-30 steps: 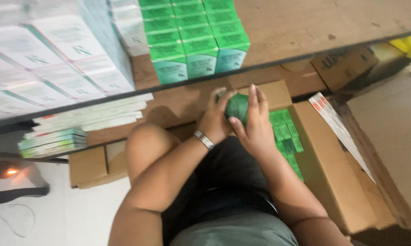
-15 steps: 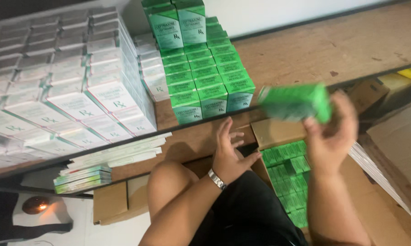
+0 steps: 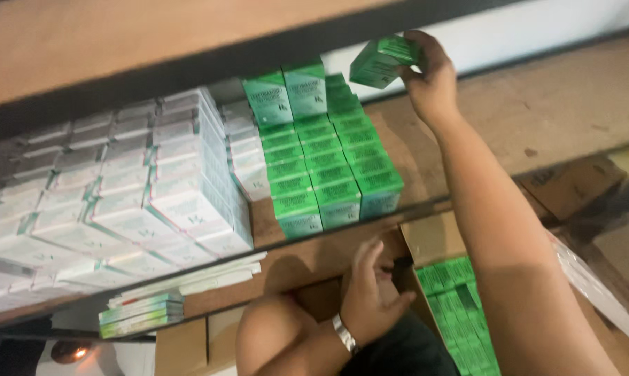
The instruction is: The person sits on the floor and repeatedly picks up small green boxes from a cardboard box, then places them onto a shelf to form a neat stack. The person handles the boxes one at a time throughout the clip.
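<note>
Green box [image 3: 384, 61] gripped in raised right hand [image 3: 431, 80] above stacked boxes [image 3: 325, 163]; left hand [image 3: 370, 296] open, empty.

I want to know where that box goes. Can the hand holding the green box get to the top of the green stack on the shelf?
Probably yes. The right hand holds the green box just beside the green stack, and nothing sits between them.

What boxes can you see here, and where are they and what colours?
Small green carton: held up by the right hand, over the wooden shelf.
Stacked green cartons: rows on the shelf's middle.
White cartons with green trim: big stack, shelf's left.
Brown cardboard box of green cartons: below, by the left hand.
</note>
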